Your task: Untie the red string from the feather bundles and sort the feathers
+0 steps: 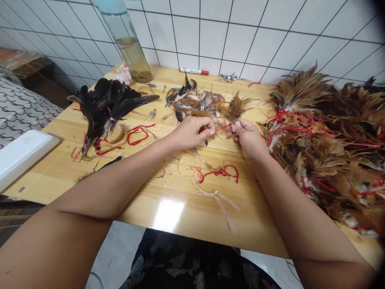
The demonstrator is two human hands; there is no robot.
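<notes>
My left hand (194, 132) is closed in a pinch on a red thread (223, 128), which runs taut to the right. My right hand (249, 137) pinches the base of a small bundle of brown feathers (239, 106), its tips fanning up and away from me. The thread meets this bundle at my right fingertips; whether it is wound round the quills is hidden. Just behind my left hand lies a loose heap of mixed feathers (198, 100). Nearer me on the table are a tangled red thread (221, 172) and a pale plastic strip (215, 195).
Brown feather bundles tied with red thread (319, 156) pile up on the right. Black feathers (105, 100) lie at left, near a loose red cord (138, 134). A tall bottle (132, 52), a red marker (194, 71) and a white device (27, 154) rest on the wooden table (135, 200).
</notes>
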